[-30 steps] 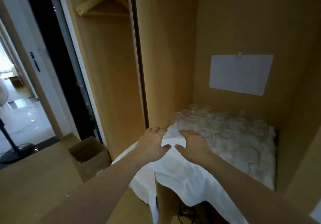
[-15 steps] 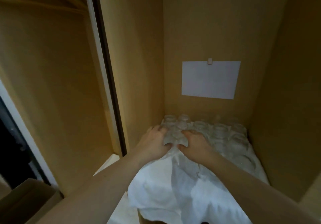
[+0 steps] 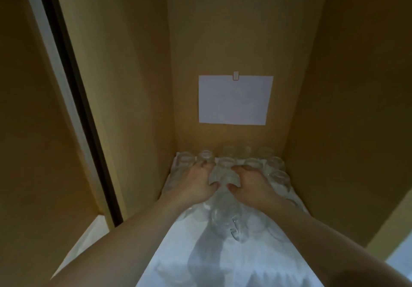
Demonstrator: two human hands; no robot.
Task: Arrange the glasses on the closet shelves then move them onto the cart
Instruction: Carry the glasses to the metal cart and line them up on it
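Clear colourless drinking glasses [image 3: 225, 175] stood on a plain white cloth [image 3: 196, 253]; tan wooden closet walls [image 3: 223, 30] carried a blank white paper sheet [image 3: 235, 100].

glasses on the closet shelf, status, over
Both hands, left hand and right hand, down among the glasses, grip unclear. Glasses crowded on white cloth. Nothing blocking.

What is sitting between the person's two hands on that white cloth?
In the head view, a clear glass stands between the left hand and right hand.
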